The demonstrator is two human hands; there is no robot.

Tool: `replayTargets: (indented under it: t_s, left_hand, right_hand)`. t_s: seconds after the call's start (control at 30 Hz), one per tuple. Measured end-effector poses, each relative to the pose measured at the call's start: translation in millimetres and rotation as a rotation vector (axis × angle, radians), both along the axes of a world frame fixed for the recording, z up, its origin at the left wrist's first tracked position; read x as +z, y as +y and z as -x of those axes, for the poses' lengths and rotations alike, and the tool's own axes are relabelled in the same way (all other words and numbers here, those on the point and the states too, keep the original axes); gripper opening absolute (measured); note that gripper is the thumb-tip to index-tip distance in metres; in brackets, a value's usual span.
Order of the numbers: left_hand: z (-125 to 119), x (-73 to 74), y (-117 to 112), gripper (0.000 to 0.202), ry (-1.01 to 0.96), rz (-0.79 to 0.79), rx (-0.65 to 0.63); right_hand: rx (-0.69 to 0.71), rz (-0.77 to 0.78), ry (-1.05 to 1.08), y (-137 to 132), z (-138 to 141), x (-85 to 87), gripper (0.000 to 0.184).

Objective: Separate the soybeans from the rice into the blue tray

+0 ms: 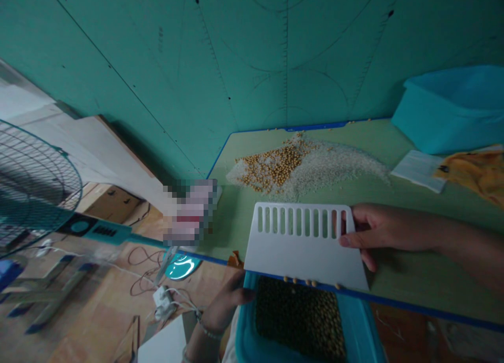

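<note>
My right hand grips the right edge of a white slotted plastic board, its thumb on top near the last slot. The board lies at the table's front edge, with a few soybeans along its lower side. Behind it, a heap of soybeans is mixed with white grains. Under the table edge stands a blue tub holding dark green beans, with soybeans on the right side. My left hand is closed at the tub's left rim; its fingertips are partly hidden.
On the table's right side are a blue bin, a white packet and an orange cloth. A pixelated item sits at the left corner. A fan, cables and a white power strip are left of the table.
</note>
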State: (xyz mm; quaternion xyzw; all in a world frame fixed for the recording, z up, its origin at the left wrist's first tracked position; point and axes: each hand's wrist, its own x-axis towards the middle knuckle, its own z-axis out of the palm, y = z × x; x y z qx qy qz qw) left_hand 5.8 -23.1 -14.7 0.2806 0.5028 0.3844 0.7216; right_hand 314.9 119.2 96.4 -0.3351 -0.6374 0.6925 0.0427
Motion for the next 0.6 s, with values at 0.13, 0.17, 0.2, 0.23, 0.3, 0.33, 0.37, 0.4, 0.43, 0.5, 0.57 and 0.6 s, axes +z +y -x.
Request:
replayTargets:
  t_s: [0.13, 0.17, 0.2, 0.23, 0.3, 0.33, 0.37, 0.4, 0.43, 0.5, 0.57, 0.6]
  left_hand:
    - [-1, 1.0, 2, 0.046, 0.008, -0.011, -0.002]
    - [0, 1.0, 2, 0.045, 0.031, -0.013, 0.004]
    - [0, 1.1, 3, 0.045, 0.061, -0.019, 0.007]
    - [0, 1.3, 4, 0.045, 0.096, -0.027, 0.009]
    - [0, 2.2, 5, 0.044, 0.15, -0.052, 0.004]
    - [0, 2.7, 5, 0.044, 0.156, -0.065, -0.001]
    - [0, 3.0, 5, 0.045, 0.144, -0.074, -0.004]
    - [0, 3.1, 4, 0.046, 0.122, -0.077, -0.006]
    - [-1, 2.8, 3, 0.046, 0.104, -0.073, -0.008]
    - [0, 1.3, 1, 0.048, 0.086, -0.068, -0.003]
    - [0, -0.9, 0, 0.049, 0.069, -0.069, -0.017]
    - [1, -1.9, 0, 0.05, 0.056, -0.068, -0.04]
  right_hand:
    - [-0.023, 0.015, -0.004, -3, -2, -0.3, 0.015]
    - [-0.023, 0.018, -0.009, -3, -2, -0.7, 0.016]
    - [-0.004, 0.024, -0.014, -3, -2, -1.3, 0.017]
    - [0.02, 0.03, -0.019, -3, -2, -2.0, 0.02]
    - [0.082, 0.049, -0.014, -2, -1, -3.2, 0.026]
    - [0.094, 0.054, -0.004, -2, 0, -3.6, 0.029]
    - [0.086, 0.05, 0.008, -2, 1, -3.8, 0.03]
    - [0.045, 0.034, 0.027, -1, 2, -3.6, 0.029]
    - [-0.044, 0.0, 0.062, 0, 2, -3.1, 0.028]
    - [-0.334, -0.102, 0.194, 5, 4, -0.5, 0.025]
    - [-0.683, -0.202, 0.369, 12, 4, 4.9, 0.024]
    - [-0.83, -0.239, 0.438, 16, 3, 8.9, 0.023]
